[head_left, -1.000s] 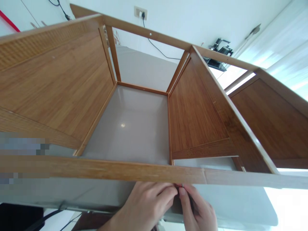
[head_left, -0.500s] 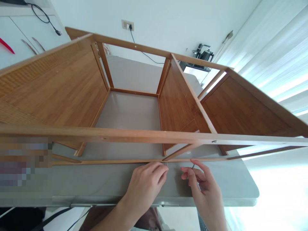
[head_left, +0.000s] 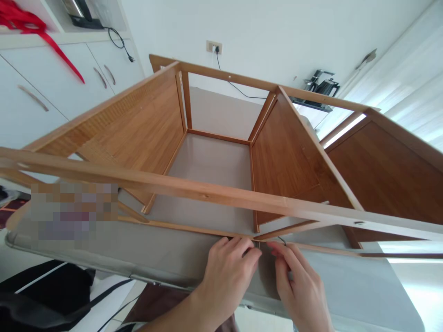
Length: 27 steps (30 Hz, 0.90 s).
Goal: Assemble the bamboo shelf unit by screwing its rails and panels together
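Note:
A large wooden shelf frame lies on its side on a grey-topped table, its slatted panels standing up. My left hand is closed, with curled fingertips at the lower wooden rail, just left of where a slanting crosspiece meets it. A thin metallic bit shows beside the left thumb. Just to the right, my right hand pinches a small dark hex key, its bent end showing above the fingers. The key's other end is hidden by the fingers.
White cabinets with a red strap and a black cord stand at the left. A wall socket and a black coffee maker are behind the frame. Pale curtains hang at right. Part of the left side is pixelated.
My right hand has come in to the rail with the hex key, closer to my left hand. The left hand stays at the rail. The whole view has turned toward the left.

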Available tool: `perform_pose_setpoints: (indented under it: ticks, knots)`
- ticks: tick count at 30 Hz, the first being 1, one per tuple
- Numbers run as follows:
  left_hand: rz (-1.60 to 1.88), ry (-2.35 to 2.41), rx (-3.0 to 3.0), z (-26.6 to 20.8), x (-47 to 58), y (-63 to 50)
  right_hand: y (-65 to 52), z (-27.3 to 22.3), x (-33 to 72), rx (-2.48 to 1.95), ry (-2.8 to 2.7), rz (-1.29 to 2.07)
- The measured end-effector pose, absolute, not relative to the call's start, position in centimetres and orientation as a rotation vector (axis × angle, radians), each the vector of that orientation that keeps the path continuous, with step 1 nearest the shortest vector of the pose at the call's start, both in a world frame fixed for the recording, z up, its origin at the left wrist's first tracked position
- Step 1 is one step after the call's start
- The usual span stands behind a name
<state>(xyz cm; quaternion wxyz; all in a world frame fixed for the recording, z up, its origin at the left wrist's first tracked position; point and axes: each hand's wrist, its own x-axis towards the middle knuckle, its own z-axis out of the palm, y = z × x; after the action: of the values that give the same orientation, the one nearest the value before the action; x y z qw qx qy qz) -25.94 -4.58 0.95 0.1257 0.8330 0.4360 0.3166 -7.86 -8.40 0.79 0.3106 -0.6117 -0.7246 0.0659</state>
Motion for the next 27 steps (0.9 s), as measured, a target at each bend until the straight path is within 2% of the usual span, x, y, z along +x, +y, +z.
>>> perform_pose_setpoints:
  ticks: [5, 11, 16, 22, 27]
  knots:
    - [0.889, 1.280, 2.432, 0.7, -25.7, -4.3, -8.3, 0.2, -7.9, -1.524, -2.041, -0.040]
    - [0.887, 1.305, 2.405, 0.9, -25.9, -4.1, -8.6, -1.3, -6.7, -1.527, -2.129, -0.092]
    - [1.063, 1.407, 2.431, 0.0, -26.5, -4.1, -9.5, -2.6, -6.6, -1.659, -2.021, -0.200]
    - [1.000, 1.373, 2.454, 0.9, -28.1, -1.1, -8.8, -2.5, -7.6, -1.693, -1.921, -0.244]
    - [0.749, 1.223, 2.442, 1.3, -28.1, 0.7, -7.3, -2.8, -7.7, -1.625, -1.918, -0.348]
